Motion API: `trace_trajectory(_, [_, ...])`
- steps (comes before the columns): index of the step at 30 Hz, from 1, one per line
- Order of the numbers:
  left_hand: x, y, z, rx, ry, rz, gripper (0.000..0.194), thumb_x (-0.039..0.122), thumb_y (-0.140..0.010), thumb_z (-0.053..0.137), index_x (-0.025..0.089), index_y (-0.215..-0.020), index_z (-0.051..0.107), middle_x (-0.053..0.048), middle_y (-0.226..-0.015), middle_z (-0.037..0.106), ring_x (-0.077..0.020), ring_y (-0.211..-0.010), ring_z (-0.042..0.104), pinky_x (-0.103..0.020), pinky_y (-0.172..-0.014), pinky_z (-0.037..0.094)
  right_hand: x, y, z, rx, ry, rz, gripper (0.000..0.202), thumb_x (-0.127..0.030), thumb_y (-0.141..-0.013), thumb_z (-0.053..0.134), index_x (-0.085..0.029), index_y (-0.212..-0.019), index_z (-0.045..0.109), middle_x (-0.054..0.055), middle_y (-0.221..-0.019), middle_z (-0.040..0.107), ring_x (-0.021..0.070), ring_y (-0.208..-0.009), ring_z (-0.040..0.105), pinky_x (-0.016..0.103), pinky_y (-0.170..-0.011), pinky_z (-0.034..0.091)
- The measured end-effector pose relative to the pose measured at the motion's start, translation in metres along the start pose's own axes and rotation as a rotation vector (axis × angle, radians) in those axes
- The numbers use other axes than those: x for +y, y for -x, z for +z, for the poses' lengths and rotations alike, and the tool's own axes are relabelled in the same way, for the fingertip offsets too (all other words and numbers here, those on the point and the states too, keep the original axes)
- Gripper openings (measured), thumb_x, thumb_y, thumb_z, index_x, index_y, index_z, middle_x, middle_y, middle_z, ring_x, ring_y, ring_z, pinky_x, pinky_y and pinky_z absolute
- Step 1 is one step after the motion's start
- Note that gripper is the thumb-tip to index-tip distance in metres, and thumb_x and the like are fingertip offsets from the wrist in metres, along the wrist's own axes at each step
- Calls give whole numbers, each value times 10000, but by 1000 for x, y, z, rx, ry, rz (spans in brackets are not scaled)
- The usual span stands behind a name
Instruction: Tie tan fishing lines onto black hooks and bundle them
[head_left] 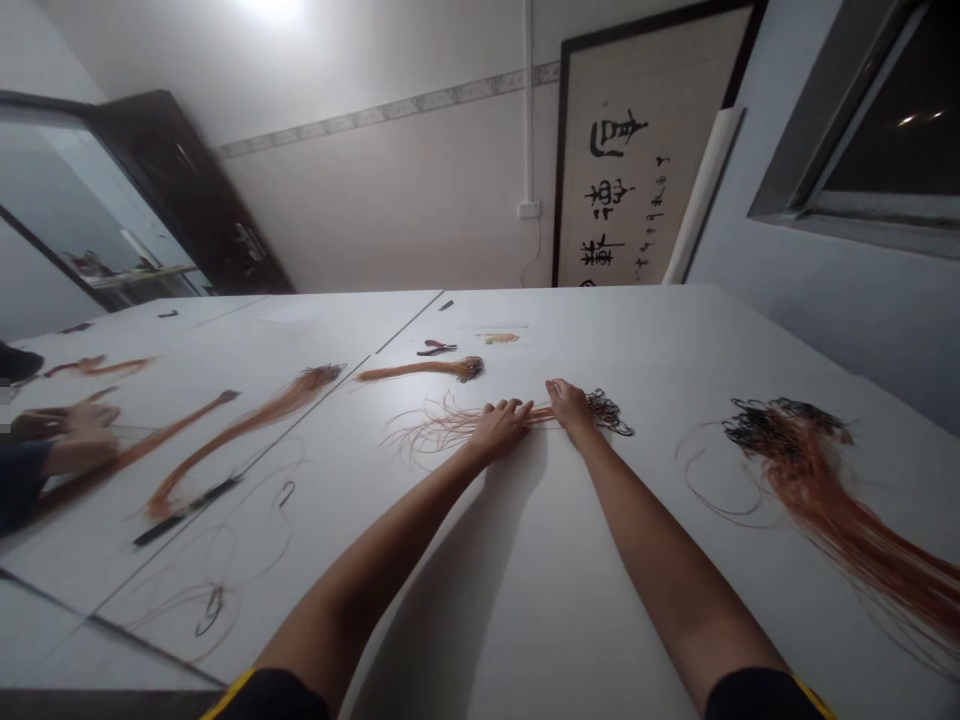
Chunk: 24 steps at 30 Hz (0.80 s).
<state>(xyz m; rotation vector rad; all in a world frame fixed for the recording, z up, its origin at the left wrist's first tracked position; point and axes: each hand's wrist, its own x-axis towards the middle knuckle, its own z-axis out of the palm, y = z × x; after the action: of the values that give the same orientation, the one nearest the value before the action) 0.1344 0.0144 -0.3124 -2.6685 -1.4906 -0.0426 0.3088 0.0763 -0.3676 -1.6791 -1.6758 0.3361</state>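
Note:
A bundle of orange fishing lines (459, 428) lies crosswise in front of me, its loose ends fanned out to the left. Dark fishing hooks (611, 412) cluster at its right end. My left hand (504, 428) is curled over the middle of the lines, palm down. Just left of the hooks, my right hand (570, 405) has its fingers closed round the same bundle. A short stretch of line shows between the two hands. The undersides of the fingers are hidden.
A larger hook-and-line bundle (817, 470) lies at right. Beyond my hands are another bundle (427, 370) and pliers (436, 348). On the left lie more bundles (247, 420), a dark strip (187, 510) and loose hooked lines (214, 605). A co-worker's hand (86, 430) works at far left.

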Motion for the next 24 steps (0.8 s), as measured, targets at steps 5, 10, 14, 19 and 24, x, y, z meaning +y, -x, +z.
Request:
trace_trajectory(5, [-42, 5, -18, -126, -57, -4, 374, 363, -940, 583, 144, -1242, 553, -115, -1265, 555, -244, -1140, 567, -474, -979, 504, 1, 1, 2, 7, 2, 15, 287, -343, -969, 573, -149, -1178, 613, 92, -1169, 632, 207, -1014, 638, 414, -883, 545])
trace_trajectory(10, [-74, 6, -28, -225, -137, -85, 354, 363, -936, 591, 131, -1203, 571, -109, -1221, 578, -237, -1118, 579, -465, -967, 511, 2, 0, 3, 37, -9, 30, 285, -335, -970, 572, -151, -1184, 610, 94, -1184, 626, 208, -1024, 635, 416, -887, 545])
trace_trajectory(14, [-97, 10, -35, -280, -202, -158, 351, 366, -936, 592, 130, -1195, 574, -108, -1207, 585, -230, -1097, 588, -455, -953, 519, 4, -2, 4, 59, -18, 38, 290, -332, -969, 574, -150, -1194, 605, 96, -1192, 623, 210, -1030, 633, 418, -889, 545])
trace_trajectory(19, [-126, 17, -42, -316, -282, -196, 353, 369, -935, 592, 129, -1194, 575, -109, -1211, 583, -234, -1107, 583, -458, -957, 517, 5, -3, 5, 71, -24, 39, 286, -334, -970, 573, -150, -1186, 609, 94, -1184, 627, 208, -1024, 635, 416, -887, 545])
trace_trajectory(24, [-149, 20, -36, -338, -327, -226, 358, 372, -935, 592, 130, -1198, 573, -110, -1216, 581, -235, -1112, 582, -460, -960, 515, 5, -3, 6, 66, -22, 46, 289, -335, -970, 572, -153, -1191, 608, 96, -1196, 622, 211, -1037, 631, 420, -896, 541])
